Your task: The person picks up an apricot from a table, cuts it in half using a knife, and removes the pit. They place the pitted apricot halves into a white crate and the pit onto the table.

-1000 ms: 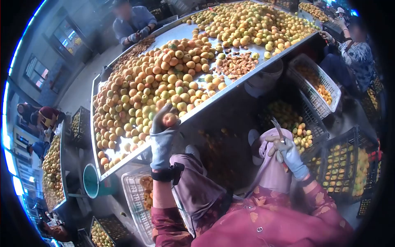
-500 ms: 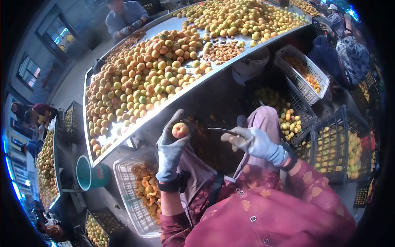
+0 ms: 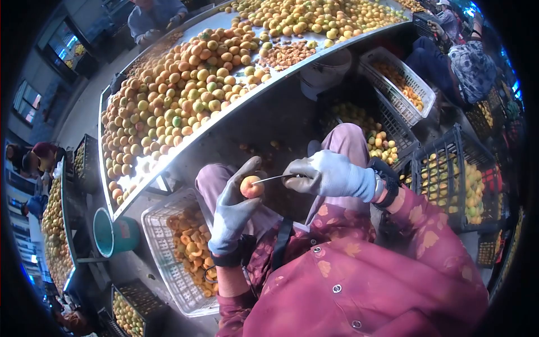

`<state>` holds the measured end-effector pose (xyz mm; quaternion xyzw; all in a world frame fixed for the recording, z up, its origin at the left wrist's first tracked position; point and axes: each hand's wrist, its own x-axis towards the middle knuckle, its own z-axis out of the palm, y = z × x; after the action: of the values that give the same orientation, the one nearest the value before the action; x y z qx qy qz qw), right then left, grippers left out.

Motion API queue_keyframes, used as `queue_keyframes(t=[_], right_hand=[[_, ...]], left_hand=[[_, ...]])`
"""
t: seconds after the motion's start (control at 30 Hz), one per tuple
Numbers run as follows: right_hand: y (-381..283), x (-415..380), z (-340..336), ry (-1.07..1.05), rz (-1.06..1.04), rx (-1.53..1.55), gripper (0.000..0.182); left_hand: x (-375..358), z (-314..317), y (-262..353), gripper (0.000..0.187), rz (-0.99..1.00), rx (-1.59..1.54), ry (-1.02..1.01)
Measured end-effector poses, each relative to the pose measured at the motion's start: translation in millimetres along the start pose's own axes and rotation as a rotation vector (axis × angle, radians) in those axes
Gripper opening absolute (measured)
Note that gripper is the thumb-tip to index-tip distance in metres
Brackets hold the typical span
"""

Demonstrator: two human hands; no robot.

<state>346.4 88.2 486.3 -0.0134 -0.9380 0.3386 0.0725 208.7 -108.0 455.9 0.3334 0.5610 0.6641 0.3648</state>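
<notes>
A gloved left hand, my left hand (image 3: 233, 205), holds a single orange-red apricot (image 3: 252, 187) between thumb and fingers, above my lap. My right hand (image 3: 325, 177), gloved too, is closed around the handle of a small thin knife (image 3: 270, 179). The blade points left and its tip touches the apricot's right side. Left of my knee, a white plastic crate (image 3: 163, 253) holds cut apricot halves (image 3: 193, 250). Beyond my hands stands a metal table (image 3: 185, 147) heaped with whole apricots (image 3: 185, 101).
A teal bucket (image 3: 124, 233) stands left of the white crate. On the right are black crates of fruit (image 3: 449, 180), a white crate of cut fruit (image 3: 415, 112) and a white bucket (image 3: 325, 70). People sit across the table (image 3: 154, 19) and at the upper right (image 3: 471, 67).
My right hand has moved left and turned, bringing the knife tip against the apricot. My left hand still holds the fruit. The whole view has shifted a little.
</notes>
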Motion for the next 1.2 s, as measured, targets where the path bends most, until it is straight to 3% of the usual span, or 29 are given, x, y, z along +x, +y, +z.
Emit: queue_keyframes(t=[0.37,0.43,0.53,0.63,0.7,0.77,0.8,0.9,0.93,1.03,1.2], right_hand=[[-5.9,-12.2,1.4,0.004,-0.019,-0.178,0.026],[-6.8,-12.8,3.9,0.005,-0.026,-0.162,0.026],[-13.5,-17.0,8.0,-0.16,0.146,0.123,0.028],[-28.9,-25.0,29.8,-0.006,0.221,0.201,0.028],[-42.8,-28.0,36.4,0.034,0.284,0.253,0.032],[-53.5,-27.0,39.3,-0.024,0.537,0.656,0.036],[-49.5,-28.0,45.6,0.002,0.562,0.654,0.038],[-37.7,-30.5,51.2,0.006,0.55,0.606,0.04],[-37.1,-28.3,48.0,-0.032,0.581,0.537,0.037],[-33.2,-29.5,45.2,-0.024,0.466,0.355,0.036],[-45.4,-26.7,41.3,-0.078,0.566,0.413,0.039]], left_hand=[[-5.1,4.1,7.4,0.065,-0.096,0.05,-0.019],[-7.4,3.1,6.4,0.065,-0.107,-0.057,-0.031],[-8.0,-0.7,-12.1,0.071,-0.058,-0.305,-0.079],[-5.1,8.2,-28.3,0.082,-0.05,-0.574,-0.08],[-7.4,34.2,-33.3,0.088,0.018,-0.625,0.033],[-6.4,43.8,-40.3,0.089,-0.029,-0.867,0.1],[-5.2,40.2,-43.8,0.089,-0.031,-0.865,0.098],[-2.1,24.1,-48.1,0.071,0.053,-0.206,0.135],[-4.8,28.8,-38.0,0.06,-0.002,-0.241,0.202],[-8.6,19.4,-32.6,0.06,-0.017,-0.15,0.15],[-8.7,25.5,-39.0,0.062,-0.017,-0.298,0.151]])
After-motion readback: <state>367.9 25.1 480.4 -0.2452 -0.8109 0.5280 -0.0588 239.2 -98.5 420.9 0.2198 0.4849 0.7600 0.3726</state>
